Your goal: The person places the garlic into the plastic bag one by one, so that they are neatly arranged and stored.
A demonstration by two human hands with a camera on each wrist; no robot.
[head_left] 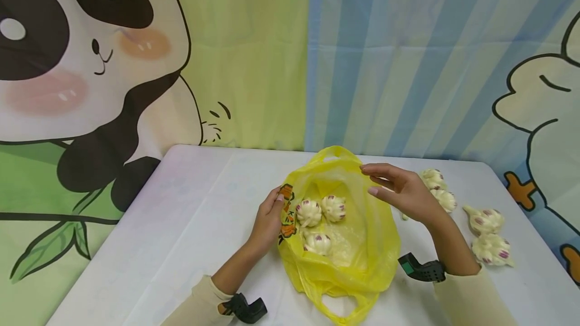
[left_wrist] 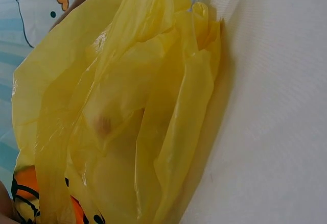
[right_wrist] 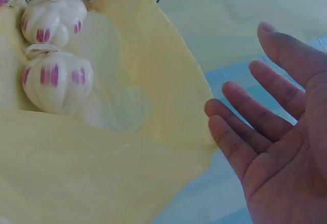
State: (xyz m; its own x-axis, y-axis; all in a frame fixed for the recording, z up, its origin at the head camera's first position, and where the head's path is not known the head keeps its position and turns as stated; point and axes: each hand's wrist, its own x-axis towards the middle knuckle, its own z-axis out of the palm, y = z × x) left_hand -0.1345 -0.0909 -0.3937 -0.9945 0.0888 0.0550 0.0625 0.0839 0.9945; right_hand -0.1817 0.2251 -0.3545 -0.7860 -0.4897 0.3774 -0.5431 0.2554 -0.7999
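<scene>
A yellow plastic bag [head_left: 380, 235] lies on the table with its mouth spread wide. Inside it are three white garlic bulbs [head_left: 334, 208] with purple marks. My left hand [head_left: 268, 220] pinches the bag's left edge beside the orange print, thumb on top. At the bag's upper right rim, my right hand [head_left: 403, 190] holds nothing, its fingers extended and spread in the right wrist view. Its fingertips are right at the bag's edge there. In the left wrist view the bag's side [left_wrist: 127, 106] fills the middle, with a bulb showing faintly through the plastic.
Several more garlic bulbs [head_left: 491, 249] lie on the white table [head_left: 181, 245] to the right, two of them partly behind my right hand. One bag handle loops toward the front, another toward the back. A cartoon-printed curtain [head_left: 254, 54] hangs behind the table.
</scene>
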